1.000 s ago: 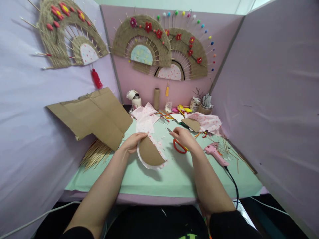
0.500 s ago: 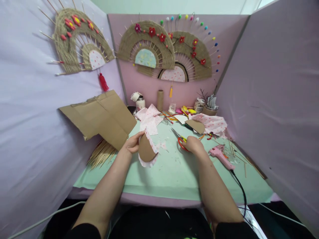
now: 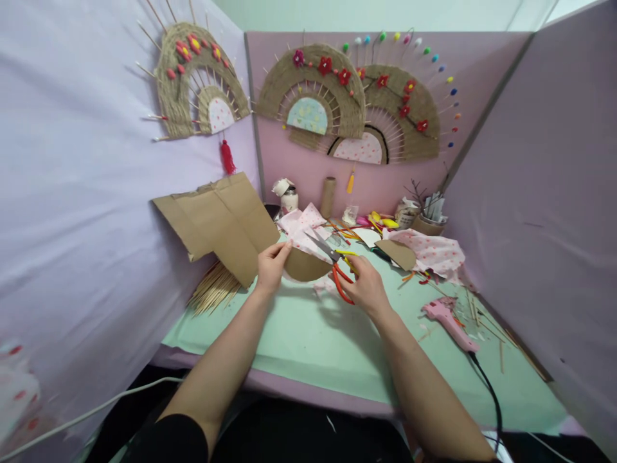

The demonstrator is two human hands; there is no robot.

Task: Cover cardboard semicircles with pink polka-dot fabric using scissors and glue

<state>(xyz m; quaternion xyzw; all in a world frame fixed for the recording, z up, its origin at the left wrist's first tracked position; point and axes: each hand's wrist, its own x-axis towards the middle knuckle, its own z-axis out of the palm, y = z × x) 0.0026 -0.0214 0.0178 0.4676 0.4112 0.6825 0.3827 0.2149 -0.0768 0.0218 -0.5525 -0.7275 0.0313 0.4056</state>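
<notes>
My left hand [image 3: 270, 265] pinches a brown cardboard half-disc [image 3: 304, 265] backed with white dotted fabric and holds it up above the green mat [image 3: 308, 334]. My right hand [image 3: 364, 288] grips red-handled scissors [image 3: 337, 269]. The blades are parted and point up-left at the fabric along the half-disc's upper edge. Both hands hover over the middle of the table.
A folded cardboard sheet [image 3: 222, 218] leans at the left over a pile of bamboo skewers [image 3: 212, 294]. A pink glue gun [image 3: 449, 317] with a black cord lies at the right. Dotted fabric [image 3: 434, 252], jars and craft scraps crowd the back. Woven fans [image 3: 313, 96] hang on the partition walls.
My right hand picked the scissors up off the mat and brought them to the half-disc. My left hand lifted and turned the half-disc. The camera swung left.
</notes>
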